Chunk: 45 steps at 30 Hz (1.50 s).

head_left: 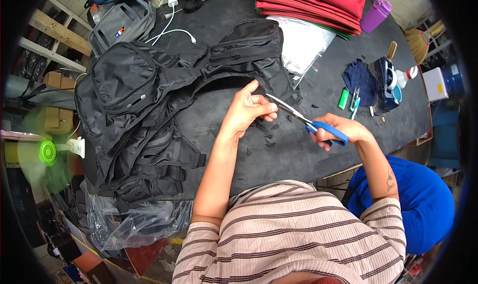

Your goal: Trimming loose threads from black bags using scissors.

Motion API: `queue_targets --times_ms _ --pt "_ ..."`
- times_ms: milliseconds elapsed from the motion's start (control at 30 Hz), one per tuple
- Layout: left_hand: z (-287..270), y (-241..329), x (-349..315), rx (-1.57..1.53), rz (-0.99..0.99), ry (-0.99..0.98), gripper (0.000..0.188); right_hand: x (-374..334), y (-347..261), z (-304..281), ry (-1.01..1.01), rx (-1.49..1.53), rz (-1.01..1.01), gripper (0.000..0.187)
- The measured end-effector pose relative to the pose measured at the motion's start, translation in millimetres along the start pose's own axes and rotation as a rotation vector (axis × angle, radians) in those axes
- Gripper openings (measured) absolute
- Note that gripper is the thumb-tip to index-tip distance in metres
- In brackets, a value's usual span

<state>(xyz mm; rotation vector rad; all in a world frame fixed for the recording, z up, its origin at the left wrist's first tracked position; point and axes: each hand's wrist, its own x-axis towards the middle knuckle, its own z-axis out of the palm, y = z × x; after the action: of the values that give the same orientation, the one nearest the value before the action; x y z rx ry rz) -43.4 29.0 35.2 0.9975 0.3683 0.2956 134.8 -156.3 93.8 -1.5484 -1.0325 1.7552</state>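
In my right hand (332, 130) is a pair of scissors (329, 133) with blue handles, its blades pointing up and left. The blades are parted a little, and their tips lie just right of my left hand (248, 107). My left index finger reaches to the lower edge of a black bag piece (244, 52) with zippers. The thumb and other left fingers are curled together; whatever may be between them is too small to make out. Small black scraps (269, 143) lie on the dark table (234, 169) below the blades.
To the left, black backpacks (124, 77) are heaped beside a grey bag (122, 25). Folded red fabric (308, 7) rests at the back near a purple bottle (376, 15). On the right are a green lighter (343, 99) and dark blue cloth (359, 80). A fan (47, 152) spins at left.
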Motion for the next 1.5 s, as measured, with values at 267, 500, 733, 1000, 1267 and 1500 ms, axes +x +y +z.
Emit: queue_targets --times_ms 267,500,733,1000,1267,1500 --pt "2 0 -1 -0.013 0.028 0.055 0.096 3 -5 0 0.091 -0.009 0.111 0.044" --pt "5 -2 1 -0.027 0.017 0.041 0.099 0 -11 3 0.219 -0.063 0.148 0.036" --pt "1 20 2 0.709 -0.102 0.008 0.022 -28 21 -20 0.104 0.091 0.109 0.028" --pt "-67 46 51 1.919 0.405 -0.035 0.034 -65 67 -11 0.501 0.275 -0.225 0.046" --pt "49 73 39 1.737 0.872 0.730 0.026 -45 85 2 0.707 0.367 -0.308 0.044" --pt "-5 20 54 1.512 0.554 0.516 0.040 9 72 25 0.524 0.311 -0.161 0.043"
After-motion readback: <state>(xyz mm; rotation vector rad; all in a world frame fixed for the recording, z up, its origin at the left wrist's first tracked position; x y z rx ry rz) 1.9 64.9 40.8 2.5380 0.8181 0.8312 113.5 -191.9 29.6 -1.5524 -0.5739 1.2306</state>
